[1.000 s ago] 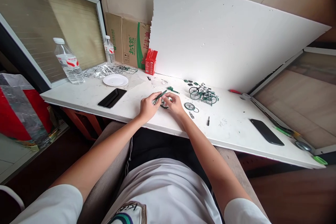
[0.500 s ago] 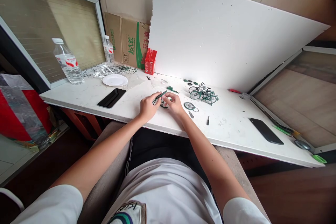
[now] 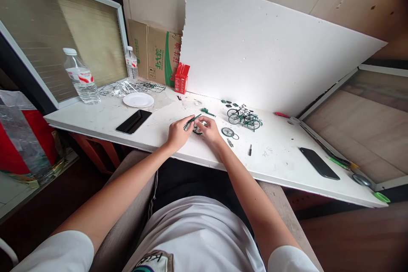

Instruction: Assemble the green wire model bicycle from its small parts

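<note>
My left hand [image 3: 179,134] is closed around a small dark green model bicycle part [image 3: 193,121] that sticks up between thumb and fingers. Close against it, my right hand [image 3: 209,130] pinches with thumb and forefinger. What that pinch holds is too small to make out. A dark curved piece [image 3: 197,132] shows beneath the fingers, partly hidden. To the right stand assembled model bicycles [image 3: 245,117]. A spoked wheel [image 3: 227,131] with a thin ring beside it lies nearer me. Behind my hands is a green part [image 3: 208,112].
On the left are a black phone [image 3: 134,121], a white plate [image 3: 138,100], a water bottle [image 3: 82,77] and loose part frames [image 3: 156,87]. A red box [image 3: 181,78] stands behind. To the right lie a small dark tool [image 3: 250,150] and another phone [image 3: 319,163].
The view has shifted slightly. My hands stay together at the same spot, and the green part in my left hand is tilted a little differently.
</note>
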A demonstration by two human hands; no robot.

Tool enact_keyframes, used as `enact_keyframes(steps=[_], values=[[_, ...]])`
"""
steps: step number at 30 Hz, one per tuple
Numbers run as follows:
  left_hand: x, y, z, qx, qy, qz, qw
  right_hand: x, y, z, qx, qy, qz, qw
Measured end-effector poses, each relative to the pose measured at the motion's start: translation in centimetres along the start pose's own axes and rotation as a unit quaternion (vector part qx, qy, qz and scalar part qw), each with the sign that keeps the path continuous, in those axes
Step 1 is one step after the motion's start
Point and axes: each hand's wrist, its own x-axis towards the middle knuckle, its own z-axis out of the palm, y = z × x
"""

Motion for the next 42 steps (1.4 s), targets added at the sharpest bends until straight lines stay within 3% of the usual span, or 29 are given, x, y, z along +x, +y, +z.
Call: enact_keyframes(steps=[35,38,42], values=[[0.2,0.0,-0.1,0.003,-0.005,0.009,1.0,0.0,-0.2,0.1,0.016,-0.003,-0.001,1.0],[0.2,0.0,-0.2,0.002,-0.007,0.012,1.0,0.0,0.0,-0.1,-0.025,0.029,-0.016,0.999],[0.2,0.2,-0.2,0.004,-0.004,0.009,1.0,0.2,-0.3,-1.1,-0.127,0.153,-0.067,0.978]])
